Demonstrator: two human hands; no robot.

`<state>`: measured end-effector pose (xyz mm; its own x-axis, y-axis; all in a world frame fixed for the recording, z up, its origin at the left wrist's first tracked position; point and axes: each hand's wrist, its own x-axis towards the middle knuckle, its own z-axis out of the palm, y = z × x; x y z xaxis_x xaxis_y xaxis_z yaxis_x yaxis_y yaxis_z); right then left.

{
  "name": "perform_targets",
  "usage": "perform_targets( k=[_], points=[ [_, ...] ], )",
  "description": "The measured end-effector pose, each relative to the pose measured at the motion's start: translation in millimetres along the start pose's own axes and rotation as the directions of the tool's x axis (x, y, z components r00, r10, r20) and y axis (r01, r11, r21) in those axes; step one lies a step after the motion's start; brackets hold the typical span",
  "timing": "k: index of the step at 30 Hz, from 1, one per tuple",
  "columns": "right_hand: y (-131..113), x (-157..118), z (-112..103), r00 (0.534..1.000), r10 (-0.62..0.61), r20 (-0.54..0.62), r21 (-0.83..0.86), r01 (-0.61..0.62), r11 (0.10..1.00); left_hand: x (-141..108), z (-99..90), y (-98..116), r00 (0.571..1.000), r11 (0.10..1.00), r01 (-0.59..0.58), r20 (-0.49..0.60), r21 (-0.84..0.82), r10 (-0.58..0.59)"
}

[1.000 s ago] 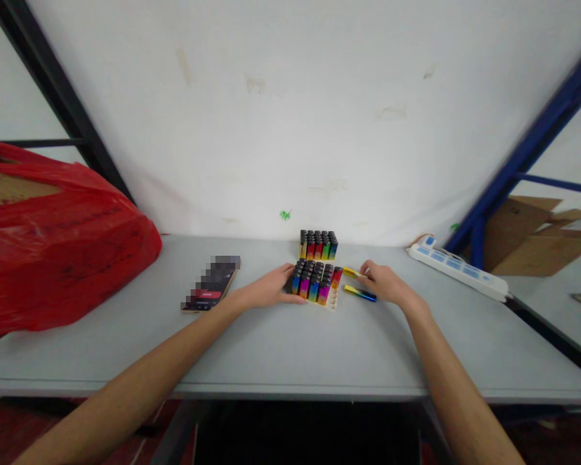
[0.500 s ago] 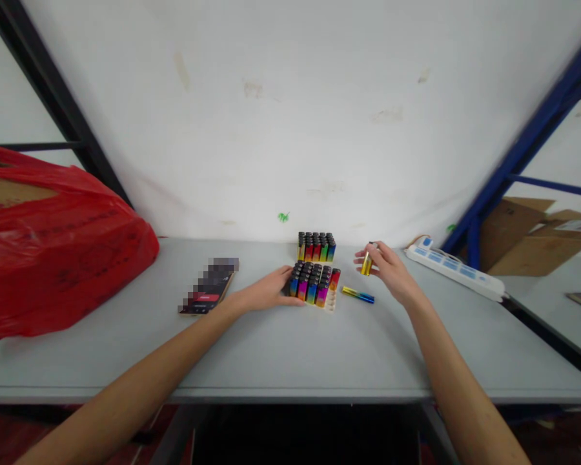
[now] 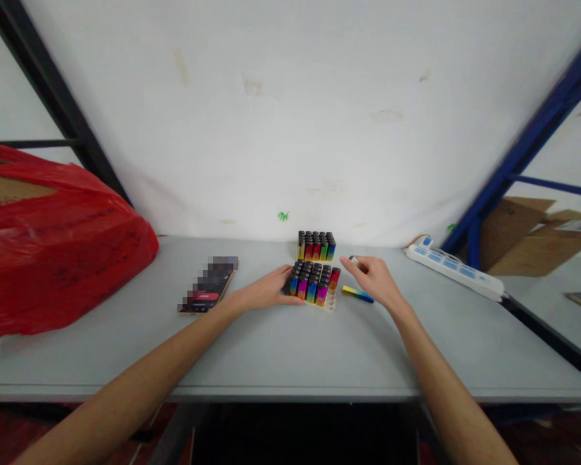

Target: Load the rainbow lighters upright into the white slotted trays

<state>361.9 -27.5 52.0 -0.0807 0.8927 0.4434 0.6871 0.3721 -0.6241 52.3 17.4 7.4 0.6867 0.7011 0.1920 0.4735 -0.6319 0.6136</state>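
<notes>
Several colourful lighters with black tops [image 3: 312, 284] stand upright in a pale tray [image 3: 330, 308], where some slots show bare at the right front. Against the left side of this group rests my left hand [image 3: 270, 289], thumb at the front and fingers behind. My right hand [image 3: 374, 279] is closed on a lighter [image 3: 359, 264], mostly hidden by the fingers, to the right of the tray. A yellow-and-blue lighter [image 3: 357, 294] lies flat between the tray and my right hand. Behind the tray stands a second block of upright lighters [image 3: 316, 246].
A phone [image 3: 209, 285] lies on the grey table [image 3: 271, 361] at left, beside a large red plastic bag [image 3: 62, 245]. On the right are a white power strip [image 3: 452, 266], a blue metal frame [image 3: 518, 155] and an open cardboard box [image 3: 527, 239].
My right hand has moved left towards the tray with the lighter, which has turned and is now more hidden. My left hand has stayed at the tray.
</notes>
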Motion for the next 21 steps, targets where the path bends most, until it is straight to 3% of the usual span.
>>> perform_targets(
  k=[5,21],
  points=[
    [4.0,-1.7,1.3,0.999,-0.026,0.038,-0.110,0.030,0.994,0.3,-0.4,-0.2,1.000,1.000,0.009,-0.001,0.011,-0.009],
    [4.5,-4.0,-6.7,0.996,-0.063,0.061,-0.147,0.071,0.987,-0.2,-1.8,2.5,1.000,1.000,0.018,0.015,-0.011,-0.018]
  ],
)
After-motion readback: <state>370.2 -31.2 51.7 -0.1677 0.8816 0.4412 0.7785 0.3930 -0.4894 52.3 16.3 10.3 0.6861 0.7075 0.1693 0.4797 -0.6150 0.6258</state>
